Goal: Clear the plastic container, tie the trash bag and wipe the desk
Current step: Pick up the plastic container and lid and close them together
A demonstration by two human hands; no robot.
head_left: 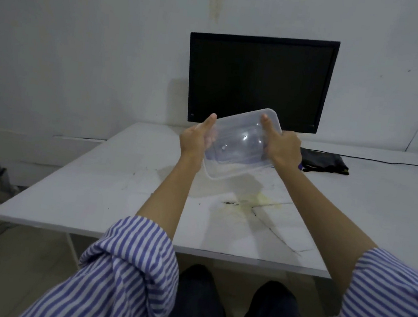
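I see both hands, left hand (197, 136) and right hand (282, 148), gripping the plastic container (241, 144) above the desk (93, 183) (tilted), so residue could drip onto the yellow stain (252, 204) below.

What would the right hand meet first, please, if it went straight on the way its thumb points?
Probably the monitor. The right hand grips the container, thumb aimed up and away toward the dark screen behind it; depth is unclear from one view.
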